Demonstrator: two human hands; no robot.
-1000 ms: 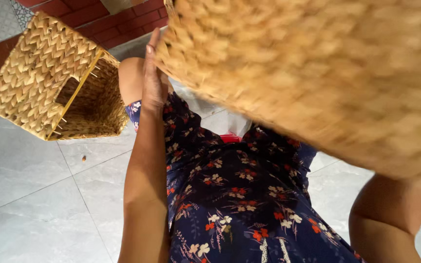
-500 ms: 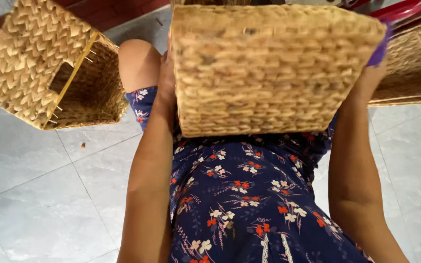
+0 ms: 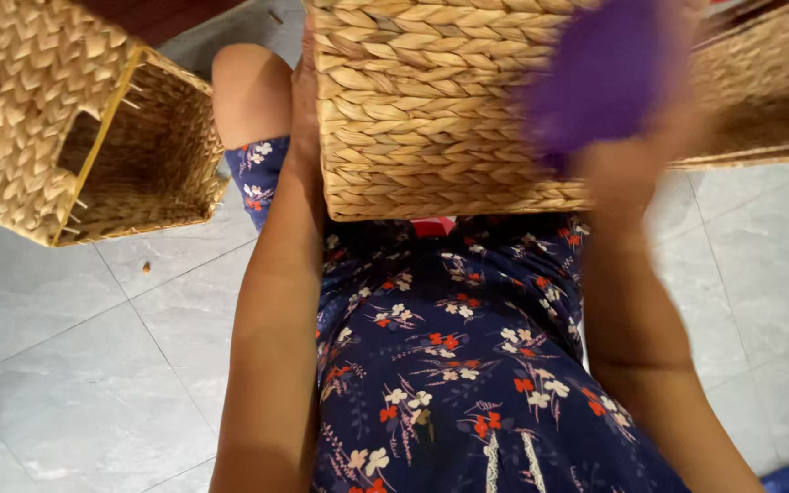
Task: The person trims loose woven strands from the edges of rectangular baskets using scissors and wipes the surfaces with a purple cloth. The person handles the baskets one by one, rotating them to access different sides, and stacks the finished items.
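A woven straw basket rests on my lap over a dark blue flowered dress. My left hand presses flat against the basket's left side and steadies it. My right hand is blurred in front of the basket's right part and holds a purple object, soft-looking and too blurred to make out. The basket's opening is not visible from here.
A second woven basket lies on its side on the grey tiled floor at the left, opening toward me. Another woven basket sits at the right behind my right hand. A small crumb lies on the tiles.
The basket came down from close to the camera and settled on my lap. My right hand left the basket's right edge and swung in front of it with the purple object.
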